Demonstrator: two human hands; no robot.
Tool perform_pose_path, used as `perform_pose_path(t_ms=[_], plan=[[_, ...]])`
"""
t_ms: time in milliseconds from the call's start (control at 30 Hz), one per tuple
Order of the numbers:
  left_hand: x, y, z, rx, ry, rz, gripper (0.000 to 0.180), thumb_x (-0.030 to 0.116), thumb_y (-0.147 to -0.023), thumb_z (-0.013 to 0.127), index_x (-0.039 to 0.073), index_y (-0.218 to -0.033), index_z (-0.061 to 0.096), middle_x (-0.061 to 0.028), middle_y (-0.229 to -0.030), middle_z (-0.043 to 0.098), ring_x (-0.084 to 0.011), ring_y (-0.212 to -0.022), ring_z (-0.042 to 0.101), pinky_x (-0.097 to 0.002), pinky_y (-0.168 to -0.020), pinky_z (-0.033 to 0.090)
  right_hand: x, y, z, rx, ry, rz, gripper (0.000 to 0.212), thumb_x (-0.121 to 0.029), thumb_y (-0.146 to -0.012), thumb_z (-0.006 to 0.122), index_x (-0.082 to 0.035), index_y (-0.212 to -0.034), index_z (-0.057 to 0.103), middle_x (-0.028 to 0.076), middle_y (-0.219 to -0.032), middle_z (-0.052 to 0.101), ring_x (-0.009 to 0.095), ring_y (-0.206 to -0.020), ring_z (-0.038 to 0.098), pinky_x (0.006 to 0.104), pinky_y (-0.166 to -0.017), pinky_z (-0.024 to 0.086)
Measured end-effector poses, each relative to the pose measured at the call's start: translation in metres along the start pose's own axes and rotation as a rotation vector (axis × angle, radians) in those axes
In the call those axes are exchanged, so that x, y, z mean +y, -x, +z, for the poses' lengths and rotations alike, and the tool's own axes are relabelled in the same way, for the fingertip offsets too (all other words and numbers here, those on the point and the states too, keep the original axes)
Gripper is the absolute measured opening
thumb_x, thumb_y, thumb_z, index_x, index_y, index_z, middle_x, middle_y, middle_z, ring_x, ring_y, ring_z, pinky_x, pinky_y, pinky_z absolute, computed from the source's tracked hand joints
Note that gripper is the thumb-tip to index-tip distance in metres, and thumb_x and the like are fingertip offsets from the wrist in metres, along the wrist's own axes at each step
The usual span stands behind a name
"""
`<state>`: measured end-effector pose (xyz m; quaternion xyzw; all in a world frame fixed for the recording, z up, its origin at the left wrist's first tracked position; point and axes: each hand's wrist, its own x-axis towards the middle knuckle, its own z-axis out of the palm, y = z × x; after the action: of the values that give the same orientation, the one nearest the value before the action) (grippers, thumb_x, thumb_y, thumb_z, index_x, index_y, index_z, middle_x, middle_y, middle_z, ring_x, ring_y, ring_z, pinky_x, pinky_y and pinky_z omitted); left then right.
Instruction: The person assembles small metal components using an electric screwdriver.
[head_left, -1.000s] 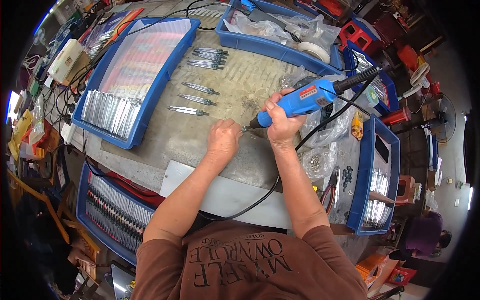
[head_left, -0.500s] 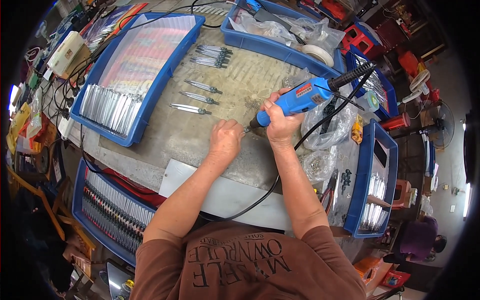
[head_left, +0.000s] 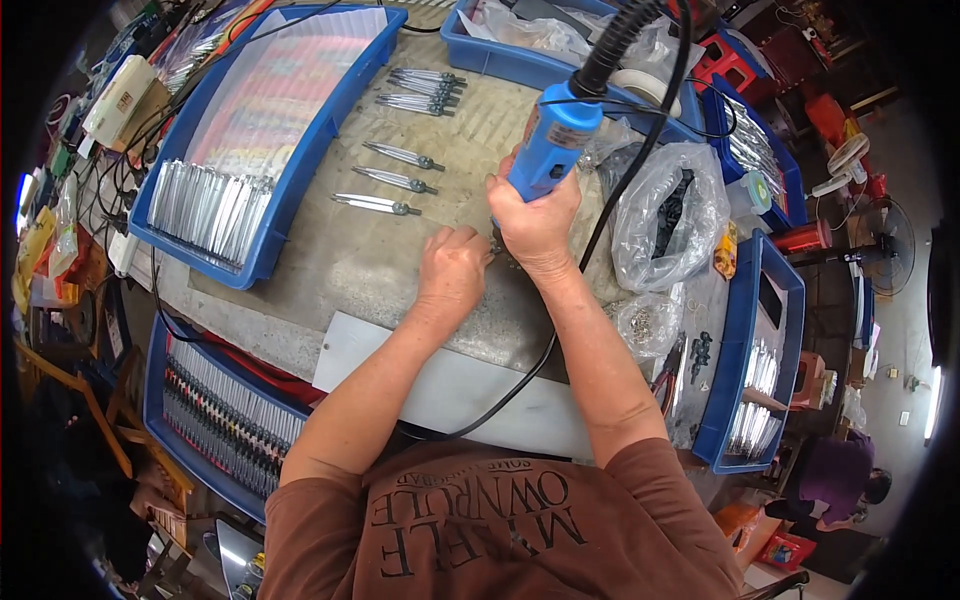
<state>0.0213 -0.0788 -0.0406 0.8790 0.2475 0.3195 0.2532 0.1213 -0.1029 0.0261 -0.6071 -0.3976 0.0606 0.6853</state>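
My right hand [head_left: 537,218] is wrapped round a blue electric screwdriver [head_left: 558,135], which stands nearly upright with its black cable end uppermost. Its tip is hidden behind my right hand, close to the fingers of my left hand [head_left: 452,268]. Those left fingers are pinched together low over the worktop; what they hold is mostly covered. Left of the hands, silver drawing compasses with dark heads lie in a spaced row, the nearest compass [head_left: 376,204] closest to my left hand. Farther back rests a tight group of compasses [head_left: 420,92].
A blue tray [head_left: 268,262] of silver compass legs stands at left, another blue tray [head_left: 155,385] below it. Right of the hands sit an open plastic bag [head_left: 640,240], a bag of small metal parts [head_left: 645,325] and a blue tray [head_left: 712,440]. A black cord [head_left: 600,262] crosses my right forearm.
The electric screwdriver has swung from leaning right to nearly upright, and my right hand has turned and shifted slightly left with it. My left hand stays almost in place, fingers still pinched.
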Motion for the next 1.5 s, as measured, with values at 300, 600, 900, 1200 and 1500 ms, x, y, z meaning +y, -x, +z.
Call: perform_pose_path(t_ms=[300, 600, 900, 1200, 1500], plan=[[-0.003, 0.003, 0.000, -0.015, -0.040, 0.025, 0.006, 0.007, -0.064, 0.061, 0.007, -0.067, 0.056, -0.0064, -0.073, 0.054, -0.0268, -0.073, 0.050, -0.0378, -0.065, 0.039, -0.003, 0.008, -0.007, 0.018, -0.073, 0.056, 0.029, 0.001, -0.063, 0.060, -0.002, -0.088, 0.047, 0.004, -0.075, 0.053, 0.010, -0.065, 0.051, 0.0238, -0.057, 0.044], [-0.003, 0.007, -0.012, -0.068, -0.193, 0.110, 0.012, 0.006, -0.066, 0.060, 0.005, -0.075, 0.054, -0.0092, -0.077, 0.052, -0.0278, -0.076, 0.049, -0.0368, -0.068, 0.041, -0.035, 0.033, -0.034, 0.138, -0.346, 0.048, 0.042, 0.006, -0.064, 0.058, -0.003, -0.101, 0.041, 0.005, -0.075, 0.049, 0.013, -0.065, 0.050, 0.0271, -0.058, 0.044], [-0.039, 0.031, -0.098, -0.182, -0.222, 0.237, 0.013, 0.005, -0.066, 0.053, 0.006, -0.079, 0.053, -0.0064, -0.079, 0.049, -0.0248, -0.080, 0.047, -0.0352, -0.070, 0.039, -0.032, 0.037, -0.077, 0.293, -0.538, 0.075, 0.038, -0.001, -0.063, 0.055, 0.001, -0.098, 0.041, 0.008, -0.072, 0.047, 0.019, -0.059, 0.049, 0.0299, -0.057, 0.043], [-0.049, 0.030, -0.139, -0.409, -0.239, 0.136, 0.020, 0.006, -0.068, 0.058, 0.006, -0.087, 0.053, -0.0060, -0.087, 0.051, -0.0233, -0.087, 0.047, -0.0353, -0.073, 0.039, -0.016, 0.041, -0.095, 0.401, -0.566, 0.118, 0.037, 0.000, -0.061, 0.055, 0.001, -0.096, 0.043, 0.009, -0.074, 0.048, 0.018, -0.059, 0.050, 0.0301, -0.055, 0.046], [-0.065, -0.016, -0.092, -0.102, -0.456, 0.146, 0.021, 0.010, -0.069, 0.062, 0.008, -0.089, 0.056, -0.0035, -0.092, 0.056, -0.0222, -0.090, 0.049, -0.0368, -0.074, 0.038, -0.015, 0.042, -0.091, 0.415, -0.566, 0.125, 0.036, -0.002, -0.061, 0.055, 0.001, -0.095, 0.043, 0.009, -0.074, 0.048, 0.019, -0.057, 0.048, 0.0301, -0.055, 0.044]])
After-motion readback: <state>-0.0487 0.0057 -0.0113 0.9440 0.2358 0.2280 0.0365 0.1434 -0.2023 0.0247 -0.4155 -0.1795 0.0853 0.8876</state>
